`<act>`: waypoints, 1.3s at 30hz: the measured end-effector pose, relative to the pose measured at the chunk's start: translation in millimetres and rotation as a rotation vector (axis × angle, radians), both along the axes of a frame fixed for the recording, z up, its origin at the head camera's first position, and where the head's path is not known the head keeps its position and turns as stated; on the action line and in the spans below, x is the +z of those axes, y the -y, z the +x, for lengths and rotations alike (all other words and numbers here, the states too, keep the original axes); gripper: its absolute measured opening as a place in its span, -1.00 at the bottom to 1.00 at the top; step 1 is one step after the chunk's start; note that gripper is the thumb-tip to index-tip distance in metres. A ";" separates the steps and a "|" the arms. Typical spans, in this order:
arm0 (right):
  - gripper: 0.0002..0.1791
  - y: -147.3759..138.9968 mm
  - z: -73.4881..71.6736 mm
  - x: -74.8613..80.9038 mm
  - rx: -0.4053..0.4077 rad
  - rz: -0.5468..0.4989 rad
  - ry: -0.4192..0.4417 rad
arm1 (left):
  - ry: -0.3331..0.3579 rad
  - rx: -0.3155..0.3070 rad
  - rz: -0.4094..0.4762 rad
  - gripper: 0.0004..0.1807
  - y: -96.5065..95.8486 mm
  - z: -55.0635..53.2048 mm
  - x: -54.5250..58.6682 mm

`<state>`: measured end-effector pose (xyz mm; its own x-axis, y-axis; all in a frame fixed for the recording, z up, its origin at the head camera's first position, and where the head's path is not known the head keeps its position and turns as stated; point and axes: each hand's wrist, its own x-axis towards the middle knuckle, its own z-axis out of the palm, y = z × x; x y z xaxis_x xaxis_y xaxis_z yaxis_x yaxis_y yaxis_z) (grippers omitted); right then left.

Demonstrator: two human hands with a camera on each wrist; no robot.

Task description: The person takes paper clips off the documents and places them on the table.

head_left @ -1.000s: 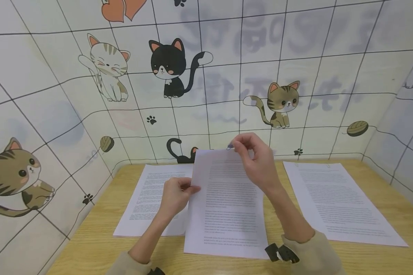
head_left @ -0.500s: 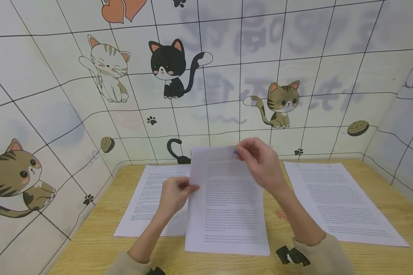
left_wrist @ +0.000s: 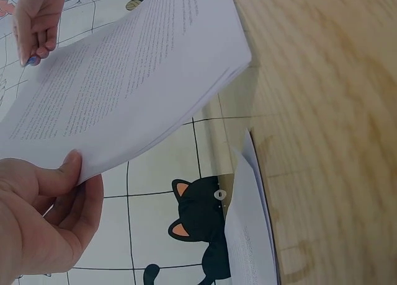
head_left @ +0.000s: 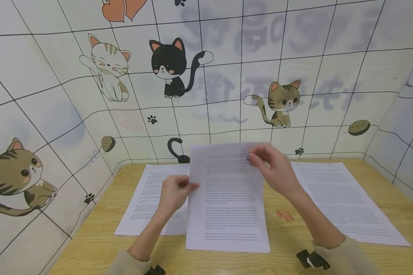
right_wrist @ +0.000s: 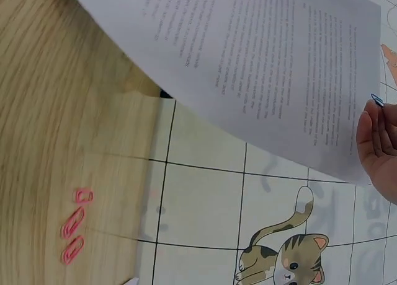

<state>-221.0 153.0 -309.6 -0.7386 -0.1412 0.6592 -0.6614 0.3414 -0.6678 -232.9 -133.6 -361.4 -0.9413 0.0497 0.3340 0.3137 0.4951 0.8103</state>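
Pale wood-grain counter [head_left: 227, 263] ran beneath the work. Nearest, the left hand [head_left: 173, 193] pinched the left edge of a tilted white printed paper sheaf [head_left: 227, 202]; if that pinch loosened, the sheets could probably slide out of line. Three pink-red wire paper clips [head_left: 284, 215] lay right of it. Farther up, the right hand [head_left: 275, 168] pinched a small blue clip [head_left: 248, 159] at its fingertips, by the sheaf's upper right; a slack pinch might drop it. Behind hung a white cat-printed wall covering [head_left: 223, 88]

Wooden table [head_left: 96, 233]; behind, white gridded wall [head_left: 223, 118], printed cats [head_left: 168, 59].
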 end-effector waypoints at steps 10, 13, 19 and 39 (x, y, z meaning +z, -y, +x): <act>-0.94 -23.9 1.9 -12.9 -0.049 0.134 0.067 | 0.007 0.010 0.001 -0.95 0.8 0.1 0.8; -0.94 -31.0 2.3 -15.9 -0.057 0.158 0.077 | 0.014 0.012 0.002 -0.95 0.9 -0.4 0.1; -0.95 -44.0 3.1 -22.1 -0.070 0.204 0.093 | 0.021 0.006 0.013 -0.95 1.4 -1.5 -1.6; -0.95 -79.5 6.3 -45.7 -0.080 0.400 0.175 | 0.022 0.001 0.030 -0.95 1.9 -1.0 -0.2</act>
